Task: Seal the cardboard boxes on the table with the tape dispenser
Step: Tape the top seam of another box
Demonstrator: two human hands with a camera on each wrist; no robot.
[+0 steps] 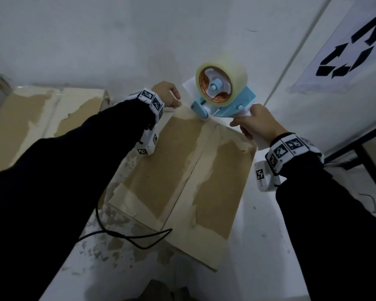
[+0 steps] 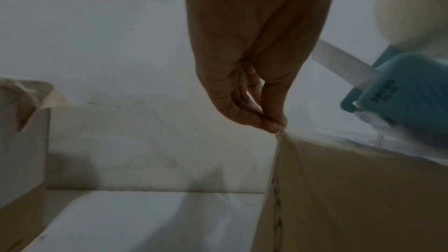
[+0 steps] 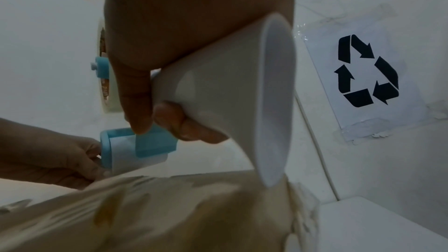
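A closed cardboard box (image 1: 182, 170) with torn, patchy flaps lies on the white table (image 1: 258, 246). My right hand (image 1: 256, 124) grips the white handle of a blue tape dispenser (image 1: 221, 92) that carries a clear tape roll. The dispenser's nose rests on the box's far edge at the centre seam. My left hand (image 1: 172, 98) is just left of that nose. In the left wrist view its thumb and fingertips (image 2: 269, 124) pinch the loose end of the clear tape at the box's far edge (image 2: 339, 179). In the right wrist view my fingers (image 3: 184, 122) wrap the handle (image 3: 230, 93).
A second worn cardboard box (image 1: 41, 118) sits to the left against the wall. A black cable (image 1: 126, 235) loops over the near left corner of the centre box. A recycling sign (image 1: 352, 51) hangs on the right wall. Bare table shows between the boxes (image 2: 145, 217).
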